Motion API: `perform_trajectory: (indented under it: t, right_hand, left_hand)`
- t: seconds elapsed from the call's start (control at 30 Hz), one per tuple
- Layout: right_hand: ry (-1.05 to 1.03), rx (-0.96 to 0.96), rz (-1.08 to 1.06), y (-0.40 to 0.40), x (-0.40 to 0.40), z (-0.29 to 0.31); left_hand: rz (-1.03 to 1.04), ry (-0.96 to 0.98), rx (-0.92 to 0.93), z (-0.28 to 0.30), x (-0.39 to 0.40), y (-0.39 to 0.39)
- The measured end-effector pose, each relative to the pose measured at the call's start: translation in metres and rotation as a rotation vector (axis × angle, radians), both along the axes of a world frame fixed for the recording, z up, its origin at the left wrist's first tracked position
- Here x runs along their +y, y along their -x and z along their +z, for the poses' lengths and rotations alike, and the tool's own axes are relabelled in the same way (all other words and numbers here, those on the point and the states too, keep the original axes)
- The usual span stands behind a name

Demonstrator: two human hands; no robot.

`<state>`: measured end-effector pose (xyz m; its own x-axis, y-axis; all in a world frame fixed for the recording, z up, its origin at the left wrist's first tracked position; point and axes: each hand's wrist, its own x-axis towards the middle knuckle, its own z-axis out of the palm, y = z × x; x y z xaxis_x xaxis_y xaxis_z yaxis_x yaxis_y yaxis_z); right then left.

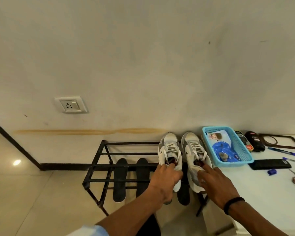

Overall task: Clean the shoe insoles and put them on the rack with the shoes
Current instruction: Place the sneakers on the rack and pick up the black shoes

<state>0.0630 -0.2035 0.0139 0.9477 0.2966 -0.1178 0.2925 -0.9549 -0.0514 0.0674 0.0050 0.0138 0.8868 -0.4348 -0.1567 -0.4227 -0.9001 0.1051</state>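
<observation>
Left half of rack (99,153) top free above two black insoles (120,179). Right half taken by two shoes (170,159). Blue basket (245,150) just beside, blocking right side.

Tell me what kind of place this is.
Probably a home entryway or hall: a black metal shoe rack stands on a tiled floor against a plain wall with a power socket, holding sneakers and insoles.

Your two arms bare from elbow down. Your left hand (165,178) wears nothing, no ring, no watch. Bit of light blue sleeve (90,231) shows at bottom edge on your left arm. Thin black band (234,204) sits round your wrist, just behind your right hand (217,184).
</observation>
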Motion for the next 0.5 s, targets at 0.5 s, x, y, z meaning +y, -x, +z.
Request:
perform_trajectory:
  t: [0.5]
  right_hand:
    - [-0.072,-0.055,-0.070,0.034,0.076,0.060]
  left_hand:
    - [0.106,0.479,-0.068,0.042,0.059,0.034]
